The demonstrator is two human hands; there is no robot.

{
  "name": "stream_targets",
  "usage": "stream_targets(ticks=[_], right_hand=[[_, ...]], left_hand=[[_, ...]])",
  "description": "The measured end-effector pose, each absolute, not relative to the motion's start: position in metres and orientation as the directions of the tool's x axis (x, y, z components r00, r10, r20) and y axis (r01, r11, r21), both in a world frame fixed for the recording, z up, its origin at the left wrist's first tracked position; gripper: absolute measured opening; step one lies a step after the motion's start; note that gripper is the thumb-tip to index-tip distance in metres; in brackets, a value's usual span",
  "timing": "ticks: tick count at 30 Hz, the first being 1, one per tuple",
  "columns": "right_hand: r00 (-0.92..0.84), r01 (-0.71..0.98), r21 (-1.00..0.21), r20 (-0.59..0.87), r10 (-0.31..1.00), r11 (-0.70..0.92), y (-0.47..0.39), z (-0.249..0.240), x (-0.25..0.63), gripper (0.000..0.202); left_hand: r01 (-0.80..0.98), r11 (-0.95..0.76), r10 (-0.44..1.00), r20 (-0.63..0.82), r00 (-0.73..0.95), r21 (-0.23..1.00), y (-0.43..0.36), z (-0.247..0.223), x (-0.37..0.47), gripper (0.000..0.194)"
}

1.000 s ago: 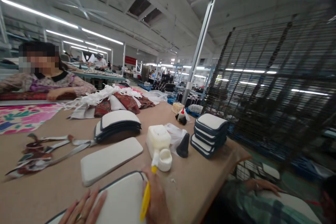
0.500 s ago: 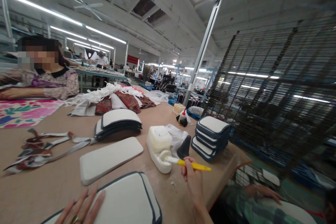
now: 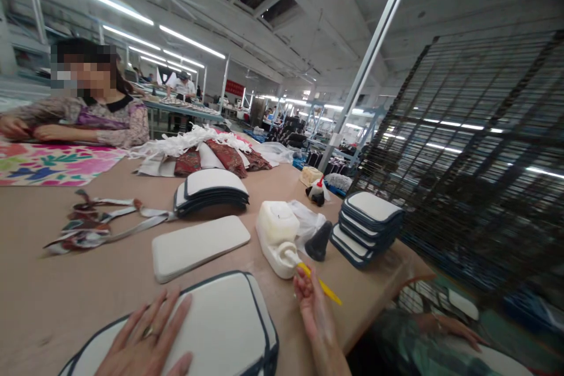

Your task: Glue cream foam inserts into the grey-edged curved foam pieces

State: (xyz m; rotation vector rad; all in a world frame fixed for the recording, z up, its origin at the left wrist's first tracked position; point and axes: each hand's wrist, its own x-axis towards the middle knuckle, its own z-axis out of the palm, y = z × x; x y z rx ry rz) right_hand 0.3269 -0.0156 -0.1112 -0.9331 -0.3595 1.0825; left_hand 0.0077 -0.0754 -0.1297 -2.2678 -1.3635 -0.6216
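Note:
Spread flat, my left hand (image 3: pixel 150 335) rests on a large white panel (image 3: pixel 220 323) with dark edging, at the front of the table. My right hand (image 3: pixel 308 294) grips a yellow-handled brush (image 3: pixel 328 292). The brush's pale head dips into the round opening of a white plastic container (image 3: pixel 277 223); its tip is hidden inside. Left of the container lies a stack of plain white panels (image 3: pixel 200 247). A dark cone-shaped object (image 3: pixel 318 241) and clear plastic sit just right of it.
Dark-edged pads are stacked at the table's right (image 3: pixel 370 208) and behind the plain panels (image 3: pixel 215 183). Straps (image 3: pixel 88 220) lie left, near a person (image 3: pixel 118 114) with floral cloth. A red-capped bottle (image 3: pixel 317 191) stands farther back. Another person's hand (image 3: pixel 458 326) shows lower right.
The camera view has shifted. My right hand has turned the brush, so its handle now slopes down to the right and its head sits deeper in the opening. More of my left hand shows.

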Motion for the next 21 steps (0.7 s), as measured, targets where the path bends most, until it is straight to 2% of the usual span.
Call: stream_targets(ticks=[8, 12, 15, 17, 18, 19, 20, 21], right_hand=[[0.394, -0.653, -0.755, -0.272, 0.878, 0.059, -0.041, -0.109, 0.34, 0.039], [0.318, -0.556, -0.83, -0.266, 0.91, -0.049, -0.084, -0.112, 0.341, 0.039], [0.262, -0.265, -0.964, -0.081, 0.962, -0.01, -0.102, -0.101, 0.313, 0.031], [0.167, 0.042, -0.988, 0.152, 0.974, 0.147, -0.098, -0.085, 0.279, 0.029], [0.062, 0.217, -0.94, 0.282, 0.957, 0.263, -0.093, -0.076, 0.259, 0.027], [-0.09, 0.368, -0.84, 0.395, 0.914, 0.399, -0.086, -0.068, 0.242, 0.026], [-0.264, 0.473, -0.701, 0.464, 0.845, 0.533, -0.079, -0.061, 0.227, 0.03], [-0.361, 0.534, -0.557, 0.53, 0.767, 0.636, -0.073, -0.057, 0.218, 0.033]], left_hand=[[0.897, -0.405, 0.705, 0.565, 0.429, -0.175, -0.091, -0.092, 0.018, 0.055], [0.901, -0.394, 0.694, 0.583, 0.422, -0.183, -0.092, -0.093, 0.019, 0.055], [0.904, -0.39, 0.7, 0.58, 0.416, -0.176, -0.093, -0.092, 0.02, 0.057], [0.899, -0.393, 0.696, 0.578, 0.427, -0.191, -0.093, -0.091, 0.02, 0.057], [0.896, -0.397, 0.687, 0.583, 0.435, -0.201, -0.093, -0.091, 0.02, 0.057], [0.89, -0.404, 0.674, 0.589, 0.446, -0.211, -0.092, -0.091, 0.019, 0.058], [0.883, -0.416, 0.66, 0.596, 0.457, -0.217, -0.091, -0.093, 0.018, 0.059], [0.877, -0.429, 0.647, 0.604, 0.466, -0.217, -0.089, -0.096, 0.017, 0.061]])
